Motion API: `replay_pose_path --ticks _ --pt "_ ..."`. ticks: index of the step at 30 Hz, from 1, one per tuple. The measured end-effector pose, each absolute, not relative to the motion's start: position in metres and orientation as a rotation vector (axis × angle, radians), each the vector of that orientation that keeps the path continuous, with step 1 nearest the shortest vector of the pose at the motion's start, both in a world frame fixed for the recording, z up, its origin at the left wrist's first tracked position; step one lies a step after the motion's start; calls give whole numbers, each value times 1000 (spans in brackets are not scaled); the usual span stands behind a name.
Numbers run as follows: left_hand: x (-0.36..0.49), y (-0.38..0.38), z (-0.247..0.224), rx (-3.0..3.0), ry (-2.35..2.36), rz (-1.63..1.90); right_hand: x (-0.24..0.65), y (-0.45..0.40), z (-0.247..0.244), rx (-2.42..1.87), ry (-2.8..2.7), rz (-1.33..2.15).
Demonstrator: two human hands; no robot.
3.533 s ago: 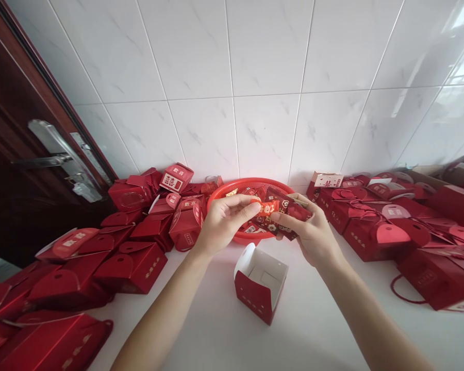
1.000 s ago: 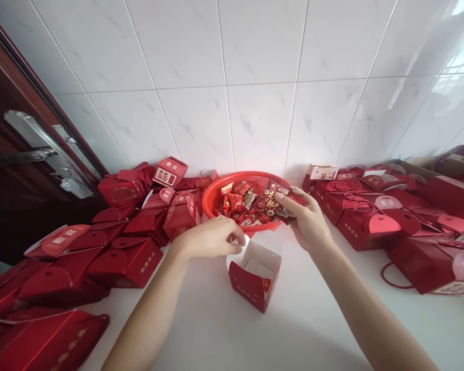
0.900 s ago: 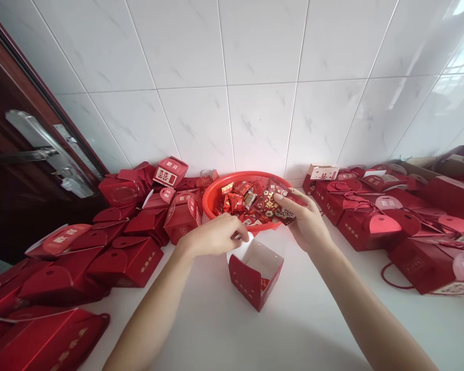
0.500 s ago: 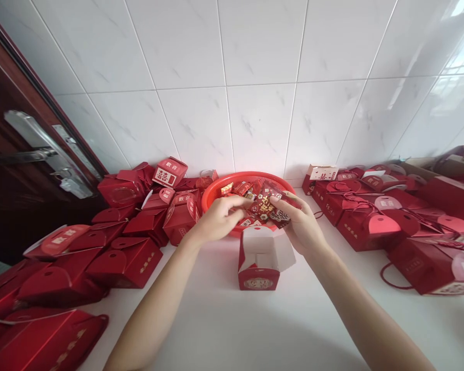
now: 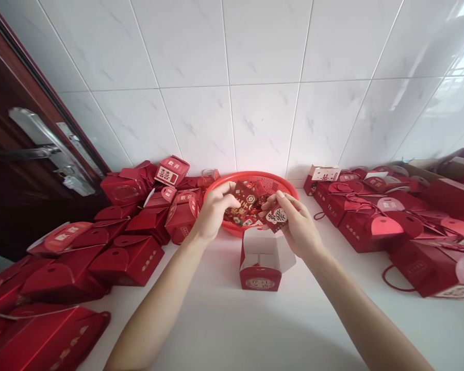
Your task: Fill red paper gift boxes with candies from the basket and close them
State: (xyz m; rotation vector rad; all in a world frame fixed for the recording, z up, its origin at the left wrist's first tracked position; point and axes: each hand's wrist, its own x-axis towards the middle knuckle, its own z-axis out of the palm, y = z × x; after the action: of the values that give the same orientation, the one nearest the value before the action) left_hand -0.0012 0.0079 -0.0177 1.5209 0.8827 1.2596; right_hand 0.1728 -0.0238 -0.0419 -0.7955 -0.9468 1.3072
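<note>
My left hand (image 5: 212,210) pinches a dark red candy packet (image 5: 241,204) with gold print, held over the red basket (image 5: 270,178). A smaller dark red packet (image 5: 277,218) with white lettering is gripped between the thumb and fingers of my right hand (image 5: 297,222). Below and between both hands stands a red gift box (image 5: 260,278), its top open and its white inside showing. One flap of the box leans out to the right. Several wrapped sweets lie in the basket, partly hidden behind the packets and my fingers.
Closed red gift boxes (image 5: 127,257) crowd the left side of the white table (image 5: 216,330). More red boxes with cords (image 5: 367,221) line the right. A tiled wall (image 5: 263,123) rises behind the basket; a dark door (image 5: 19,170) stands at the left.
The two packets, earlier together in my right hand, are now apart. My left hand has taken the gold-printed one and moved slightly up; the right keeps the white-lettered one.
</note>
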Motion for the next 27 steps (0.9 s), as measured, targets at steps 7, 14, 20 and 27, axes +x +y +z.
replay_pose_path --ticks 7,14,20,27 --pt "8 -1 -19 1684 880 1009 173 -24 -45 -810 -1029 1264" --pt "15 -12 -25 1878 855 806 172 -27 -45 -925 -1250 951" --pt "18 -10 -26 1829 901 1158 176 -27 -40 -854 -1159 1107" --pt "12 -6 -21 1781 860 1111 188 -27 -35 -789 -1217 1071"
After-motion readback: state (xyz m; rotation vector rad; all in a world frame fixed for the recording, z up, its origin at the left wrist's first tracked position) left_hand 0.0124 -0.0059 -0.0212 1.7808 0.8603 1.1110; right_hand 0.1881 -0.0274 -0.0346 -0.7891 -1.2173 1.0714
